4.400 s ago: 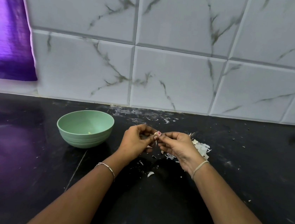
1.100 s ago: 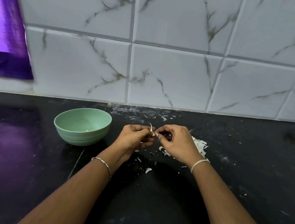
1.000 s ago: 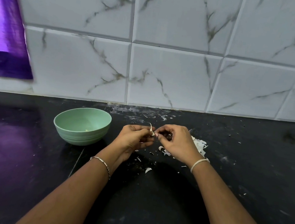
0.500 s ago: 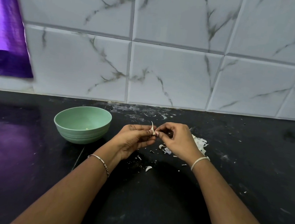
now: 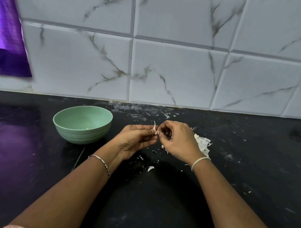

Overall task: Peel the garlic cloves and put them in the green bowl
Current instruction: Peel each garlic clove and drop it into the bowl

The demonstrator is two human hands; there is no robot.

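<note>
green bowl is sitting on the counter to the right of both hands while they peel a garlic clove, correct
Not quite. The head view shows the green bowl on the counter to the left of both hands, nearest the left hand; it is the pile of peels that lies by the right hand. The rest holds: both hands pinch a garlic clove between them.

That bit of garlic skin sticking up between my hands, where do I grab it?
Probably best to pinch the skin strip low, near where it leaves the garlic clove, coming from above with the right hand. It stands upright and free above the left hand, which holds the clove.
</note>
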